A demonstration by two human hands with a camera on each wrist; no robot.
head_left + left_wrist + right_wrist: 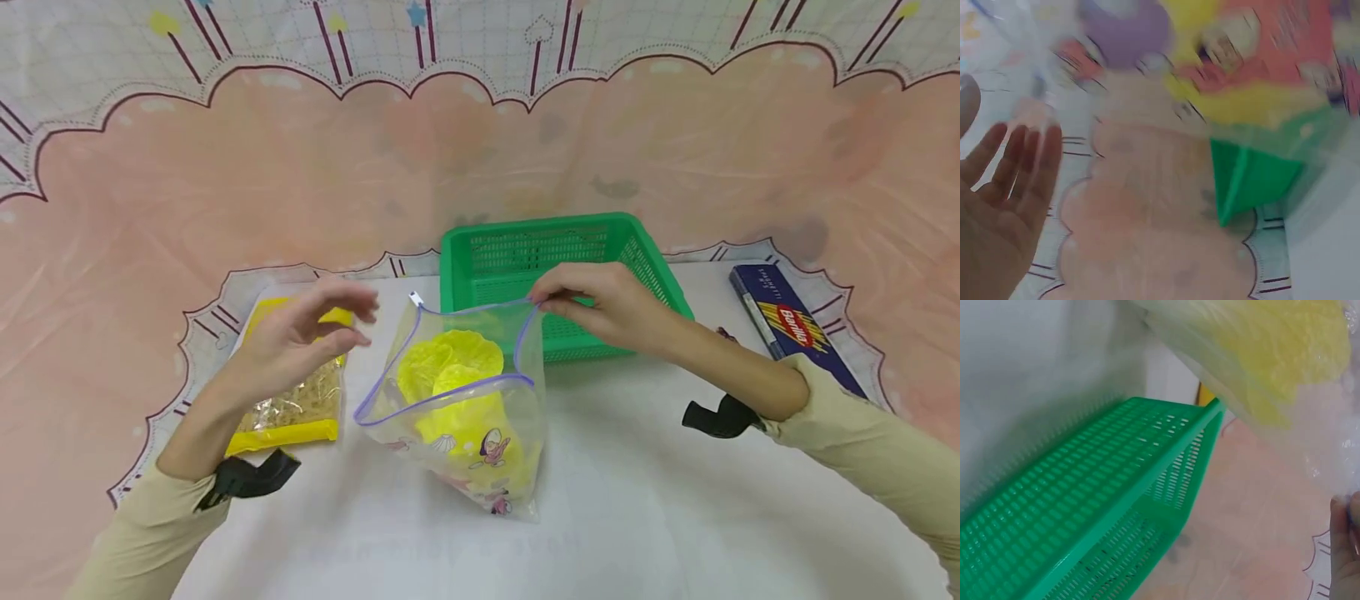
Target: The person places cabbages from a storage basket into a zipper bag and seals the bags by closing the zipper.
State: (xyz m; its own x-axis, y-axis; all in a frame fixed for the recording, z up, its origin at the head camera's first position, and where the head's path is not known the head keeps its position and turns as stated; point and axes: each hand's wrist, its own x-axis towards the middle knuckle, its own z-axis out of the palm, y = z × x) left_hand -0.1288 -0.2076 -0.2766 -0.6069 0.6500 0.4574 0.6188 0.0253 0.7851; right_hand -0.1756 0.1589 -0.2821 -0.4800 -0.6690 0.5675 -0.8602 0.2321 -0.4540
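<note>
A clear zip bag (pixel 491 475) with a purple seal and printed cartoon figures stands with its mouth spread wide. Inside it lie round, crinkled bright yellow pieces (pixel 450 367). At the bag's upper right corner, my right hand (pixel 592 304) pinches the rim between thumb and fingers. My left hand (pixel 296 337) hovers to the left of the bag, holding nothing, its fingers loosely bent and apart from the thumb. A white slider (pixel 416 297) sits at the bag's far left corner, close to that hand. In the right wrist view only the fingertips (pixel 1342 531) show at the bag's edge.
Behind the bag stands a green plastic basket (pixel 540 227). A yellow-edged packet of pasta (pixel 303 408) lies under my left hand. To the right are a blue Barilla spaghetti box (pixel 795 325) and a pen-like stick (pixel 759 321). A white cloth (pixel 622 500) covers the table.
</note>
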